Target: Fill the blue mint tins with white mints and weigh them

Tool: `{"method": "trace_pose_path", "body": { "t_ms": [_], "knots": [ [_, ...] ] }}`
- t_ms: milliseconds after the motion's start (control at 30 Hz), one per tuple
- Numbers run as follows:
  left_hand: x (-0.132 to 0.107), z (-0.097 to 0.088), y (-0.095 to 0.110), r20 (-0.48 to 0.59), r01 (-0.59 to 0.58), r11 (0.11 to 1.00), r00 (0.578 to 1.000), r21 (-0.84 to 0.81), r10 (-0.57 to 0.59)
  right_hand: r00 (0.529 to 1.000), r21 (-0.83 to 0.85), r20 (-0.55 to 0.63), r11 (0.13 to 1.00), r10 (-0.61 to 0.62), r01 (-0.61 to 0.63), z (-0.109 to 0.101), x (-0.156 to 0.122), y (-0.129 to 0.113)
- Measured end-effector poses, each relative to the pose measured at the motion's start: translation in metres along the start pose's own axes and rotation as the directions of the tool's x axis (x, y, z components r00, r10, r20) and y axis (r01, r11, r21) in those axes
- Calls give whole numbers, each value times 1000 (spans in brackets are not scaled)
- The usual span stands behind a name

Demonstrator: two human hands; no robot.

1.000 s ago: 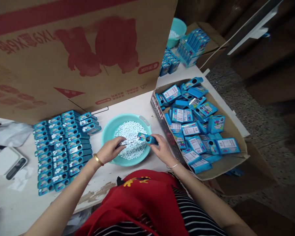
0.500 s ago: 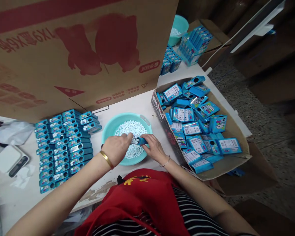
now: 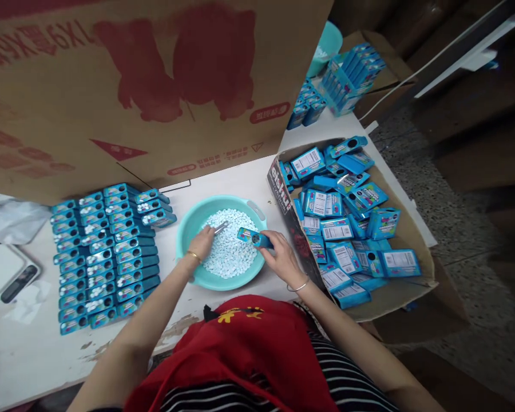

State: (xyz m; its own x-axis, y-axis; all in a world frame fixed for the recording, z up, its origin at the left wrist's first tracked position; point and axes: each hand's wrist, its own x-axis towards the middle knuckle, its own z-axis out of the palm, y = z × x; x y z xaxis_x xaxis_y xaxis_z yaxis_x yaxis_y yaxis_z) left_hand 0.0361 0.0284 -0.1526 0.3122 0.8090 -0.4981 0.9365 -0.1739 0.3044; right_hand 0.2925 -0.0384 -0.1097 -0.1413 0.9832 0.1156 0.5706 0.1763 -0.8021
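Note:
A turquoise basin (image 3: 184,229) full of small white candies (image 3: 229,257) stands in front of me. My left hand (image 3: 201,241) is over its left side, closed on the handle of a small metal scoop (image 3: 220,228) whose tip is down at the candies. At the basin's right rim my right hand (image 3: 278,252) grips a small blue candy box (image 3: 261,240). The box lies tilted, with its printed end and a dark round opening facing up and left over the candies. I cannot make out what is inside it.
Rows of blue boxes (image 3: 107,246), several with white candies on top, stand left. An open carton (image 3: 283,194) of jumbled blue boxes is at right. A big cardboard box (image 3: 154,131) walls off the back. A white scale (image 3: 8,274) sits far left.
My left hand has moved left and away from the box, lowering the scoop to the candies. The right hand has shifted slightly right with the box, whose opening now shows.

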Motion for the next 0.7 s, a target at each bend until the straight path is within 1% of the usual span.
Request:
{"method": "trace_pose_path", "body": {
  "t_ms": [100,167,233,300,333,400,500,567,633,700],
  "knots": [
    [4,42,18,32,-114,989,993,-93,118,999,13,-36,1000,28,-28,-4,-1,-1],
    [2,60,30,47,-186,969,979,-165,196,996,34,-66,998,58,-56,-5,-2,1],
    [-2,67,35,46,-233,943,967,-236,250,992,59,-89,994,93,-87,-6,-4,3],
    [-8,63,32,31,-265,916,957,-299,287,986,80,-105,990,126,-117,-7,-5,6],
    [-12,58,29,20,-280,903,953,-327,302,984,88,-112,988,139,-129,-7,-6,8],
    [-23,40,22,-4,-306,877,945,-370,327,980,97,-129,985,154,-142,-8,-7,10],
    [-45,4,15,-54,-354,845,930,-402,364,980,92,-142,988,138,-126,-7,-8,12],
    [-59,-24,15,-97,-403,824,912,-397,399,986,67,-138,994,96,-87,-5,-7,11],
    [-69,-50,20,-130,-447,819,893,-360,430,993,24,-118,999,26,-23,-1,-7,9],
    [-75,-72,29,-120,-466,836,884,-290,451,995,-10,-85,999,-48,47,4,-6,6]
  ]
}}
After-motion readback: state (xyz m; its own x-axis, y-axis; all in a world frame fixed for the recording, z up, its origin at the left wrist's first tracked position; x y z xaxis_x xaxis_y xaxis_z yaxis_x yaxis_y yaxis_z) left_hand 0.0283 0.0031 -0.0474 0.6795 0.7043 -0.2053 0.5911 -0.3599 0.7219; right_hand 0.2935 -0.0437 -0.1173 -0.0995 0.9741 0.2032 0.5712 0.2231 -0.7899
